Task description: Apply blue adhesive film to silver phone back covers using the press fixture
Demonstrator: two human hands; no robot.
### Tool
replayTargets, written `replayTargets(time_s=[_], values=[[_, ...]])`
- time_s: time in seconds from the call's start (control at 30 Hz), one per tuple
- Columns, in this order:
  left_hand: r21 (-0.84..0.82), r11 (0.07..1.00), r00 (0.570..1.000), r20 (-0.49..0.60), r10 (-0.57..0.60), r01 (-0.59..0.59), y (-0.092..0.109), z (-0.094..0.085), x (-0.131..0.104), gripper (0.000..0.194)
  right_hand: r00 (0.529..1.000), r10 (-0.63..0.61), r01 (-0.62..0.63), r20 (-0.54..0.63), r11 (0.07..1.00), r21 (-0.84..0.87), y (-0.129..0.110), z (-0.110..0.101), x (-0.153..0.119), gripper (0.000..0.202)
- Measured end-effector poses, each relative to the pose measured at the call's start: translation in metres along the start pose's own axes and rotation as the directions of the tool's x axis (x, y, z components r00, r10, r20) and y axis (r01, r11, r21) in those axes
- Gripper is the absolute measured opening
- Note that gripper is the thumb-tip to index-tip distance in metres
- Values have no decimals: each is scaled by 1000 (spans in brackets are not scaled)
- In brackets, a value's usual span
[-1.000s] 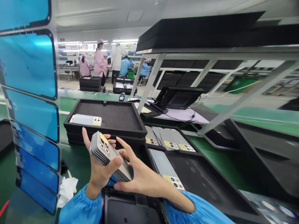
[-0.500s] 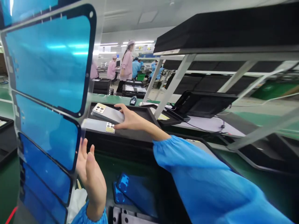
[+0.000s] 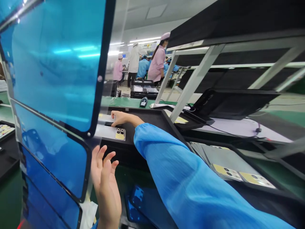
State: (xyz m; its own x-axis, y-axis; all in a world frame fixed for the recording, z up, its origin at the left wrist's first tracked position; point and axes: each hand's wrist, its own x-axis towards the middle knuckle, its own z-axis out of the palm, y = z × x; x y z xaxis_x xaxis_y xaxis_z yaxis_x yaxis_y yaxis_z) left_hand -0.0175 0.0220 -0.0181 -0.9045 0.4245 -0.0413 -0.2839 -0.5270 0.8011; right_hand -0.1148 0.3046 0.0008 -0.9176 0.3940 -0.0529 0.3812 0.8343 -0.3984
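Note:
My right hand [image 3: 122, 118] reaches into a black tray [image 3: 150, 119], its thumb and fingers curled round the right end of a stack of silver phone back panels [image 3: 105, 118]. Much of that stack is behind a clear-edged sheet. Just in front of it lies another silver panel [image 3: 108, 131] with a cream camera area and dark lens rings. My left hand [image 3: 108, 187] is raised, palm up and fingers spread, holding nothing visible. Its fingertips are beside the edge of a hanging strip of blue film pieces with black borders [image 3: 54, 70]; whether they touch it I cannot tell.
Dark blue phone-shaped panels [image 3: 138, 203] lie low on the green bench. At right another tray holds several silver panels [image 3: 226, 157]. A metal-legged rack [image 3: 196, 79] stands behind, with a dark monitor [image 3: 231, 103] under it. A black scanner-like device [image 3: 143, 101] lies further back. Co-workers are in the background.
My right hand has moved left against the stack and its fingers have closed in round the end. The view has shifted, bringing the right tray into sight. My left hand stays open.

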Motion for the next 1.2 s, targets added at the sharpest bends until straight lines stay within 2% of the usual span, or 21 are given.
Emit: replayTargets(time_s=[0.23,0.43,0.5,0.6,0.77,0.87,0.93,1.07,1.2], values=[[25,996,991,93,-92,90,0,6,-2,36,998,14,-11,68,999,-44,3,0,12,33],[75,990,976,176,-132,120,-2,5,-5,26,997,8,-10,74,1000,27,0,-1,11,30],[79,990,968,211,-135,121,-2,4,-6,23,1000,2,-4,27,997,81,-3,-1,9,30],[76,989,960,241,-142,127,-1,4,-8,20,994,0,20,-109,983,180,-9,-2,4,31],[69,989,942,300,-148,133,1,4,-16,15,943,27,98,-331,930,355,-15,-6,-16,31],[84,989,933,330,-143,122,3,4,-19,14,913,101,114,-395,868,483,-14,0,-42,33],[91,989,929,344,-139,114,4,4,-22,14,898,189,91,-396,804,588,-13,9,-63,35],[98,990,918,375,-130,100,4,6,-27,15,906,333,4,-260,608,794,-16,29,-101,35],[134,988,901,415,-124,74,2,8,-33,16,925,367,-65,-101,414,908,-26,33,-114,36]])
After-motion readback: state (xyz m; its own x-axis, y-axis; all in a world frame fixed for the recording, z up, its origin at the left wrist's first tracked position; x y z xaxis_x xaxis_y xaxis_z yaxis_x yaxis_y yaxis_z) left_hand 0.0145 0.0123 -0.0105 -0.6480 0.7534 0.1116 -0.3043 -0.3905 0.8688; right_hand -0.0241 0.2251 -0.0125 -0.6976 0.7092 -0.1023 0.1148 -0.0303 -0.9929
